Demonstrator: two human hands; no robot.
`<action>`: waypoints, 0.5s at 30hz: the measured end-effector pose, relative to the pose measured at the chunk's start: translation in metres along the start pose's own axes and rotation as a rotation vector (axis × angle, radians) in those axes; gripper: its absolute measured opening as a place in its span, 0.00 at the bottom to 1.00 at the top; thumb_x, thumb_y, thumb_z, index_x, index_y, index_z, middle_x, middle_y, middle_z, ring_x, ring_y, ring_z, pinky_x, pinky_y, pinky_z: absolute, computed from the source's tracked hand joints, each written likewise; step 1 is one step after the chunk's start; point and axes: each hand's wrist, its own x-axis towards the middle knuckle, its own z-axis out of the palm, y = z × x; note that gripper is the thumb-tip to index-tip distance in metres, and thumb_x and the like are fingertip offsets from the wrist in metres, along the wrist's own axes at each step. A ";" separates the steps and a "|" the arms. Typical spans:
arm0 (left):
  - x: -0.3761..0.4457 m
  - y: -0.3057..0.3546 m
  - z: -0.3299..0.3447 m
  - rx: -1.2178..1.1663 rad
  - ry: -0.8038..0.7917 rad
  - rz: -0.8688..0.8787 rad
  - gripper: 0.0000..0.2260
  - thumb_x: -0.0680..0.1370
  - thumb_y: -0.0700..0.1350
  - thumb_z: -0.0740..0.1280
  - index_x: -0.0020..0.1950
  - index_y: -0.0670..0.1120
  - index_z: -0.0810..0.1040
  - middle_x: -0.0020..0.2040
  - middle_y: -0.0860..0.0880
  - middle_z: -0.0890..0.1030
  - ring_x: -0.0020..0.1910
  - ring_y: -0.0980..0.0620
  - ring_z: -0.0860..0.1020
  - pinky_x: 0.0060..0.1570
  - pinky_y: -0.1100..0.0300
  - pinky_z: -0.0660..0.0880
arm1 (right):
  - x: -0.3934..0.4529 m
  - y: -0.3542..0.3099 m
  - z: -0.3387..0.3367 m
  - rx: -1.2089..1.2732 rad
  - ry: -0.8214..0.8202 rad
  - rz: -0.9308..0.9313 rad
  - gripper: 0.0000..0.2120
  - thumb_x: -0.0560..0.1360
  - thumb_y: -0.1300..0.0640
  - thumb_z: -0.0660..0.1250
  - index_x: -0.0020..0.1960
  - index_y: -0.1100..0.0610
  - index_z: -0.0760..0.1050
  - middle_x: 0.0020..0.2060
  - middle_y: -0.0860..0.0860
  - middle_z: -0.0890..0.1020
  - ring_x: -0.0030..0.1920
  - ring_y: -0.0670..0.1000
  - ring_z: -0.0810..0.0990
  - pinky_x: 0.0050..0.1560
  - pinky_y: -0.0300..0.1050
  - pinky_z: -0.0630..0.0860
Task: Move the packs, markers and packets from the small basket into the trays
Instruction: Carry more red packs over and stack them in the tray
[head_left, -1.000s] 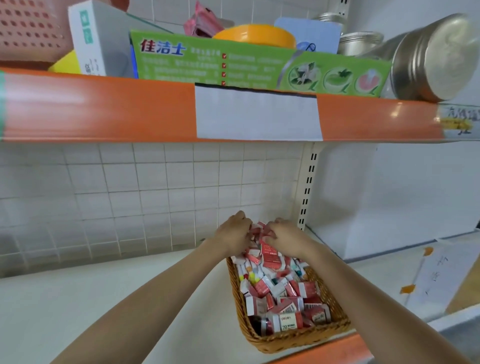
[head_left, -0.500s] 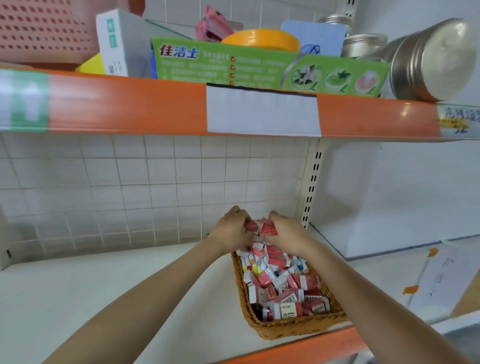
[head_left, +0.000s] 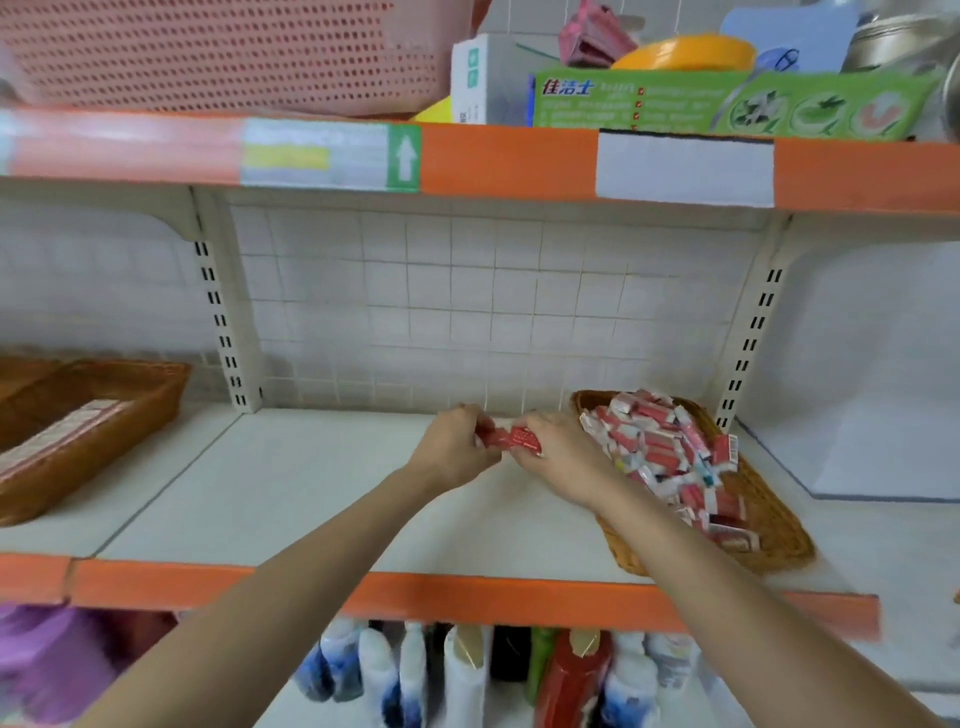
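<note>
Nearest us, below the fingers, bottles are standing on the lower shelf, under the orange shelf edge. Above that edge our two forearms are reaching in over the pale shelf board. We are holding a small bunch of red packets between both hands: the left hand is curling its fingers round one end, the right hand is pinching the other, both closed on the bunch and neither spread open. The bunch is hanging just above the board, clear of the small basket, which is lying just right of the fingers and is heaped with red-and-white packs — most of the load is not yet moved. Well off to the left of the fingers a wicker tray is waiting, a white label strip lying in it.

To do this step well, we judge, we should be keeping both grips snug while carrying the bunch leftward, low over the board — loose packets could slip out between the hands — and be letting go only once well inside the tray's rim. Beyond the fingers, the tiled back wall.
</note>
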 end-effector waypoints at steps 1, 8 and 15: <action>-0.007 -0.007 -0.008 0.020 0.003 -0.011 0.11 0.74 0.43 0.71 0.55 0.41 0.78 0.48 0.48 0.77 0.46 0.50 0.76 0.45 0.61 0.71 | 0.001 -0.008 0.004 0.005 -0.021 -0.007 0.14 0.79 0.51 0.63 0.61 0.56 0.75 0.54 0.53 0.77 0.57 0.54 0.73 0.54 0.47 0.71; -0.046 -0.068 -0.074 0.106 0.070 -0.075 0.12 0.74 0.44 0.71 0.54 0.40 0.79 0.52 0.44 0.79 0.51 0.46 0.76 0.49 0.58 0.71 | 0.019 -0.083 0.034 0.057 -0.104 -0.026 0.13 0.79 0.50 0.63 0.59 0.56 0.76 0.55 0.53 0.80 0.55 0.54 0.76 0.53 0.47 0.72; -0.090 -0.150 -0.162 0.146 0.118 -0.106 0.10 0.74 0.44 0.71 0.50 0.39 0.80 0.45 0.47 0.78 0.47 0.48 0.75 0.42 0.62 0.67 | 0.045 -0.192 0.094 0.162 -0.189 -0.045 0.14 0.79 0.49 0.62 0.60 0.54 0.75 0.54 0.52 0.81 0.52 0.53 0.78 0.53 0.49 0.75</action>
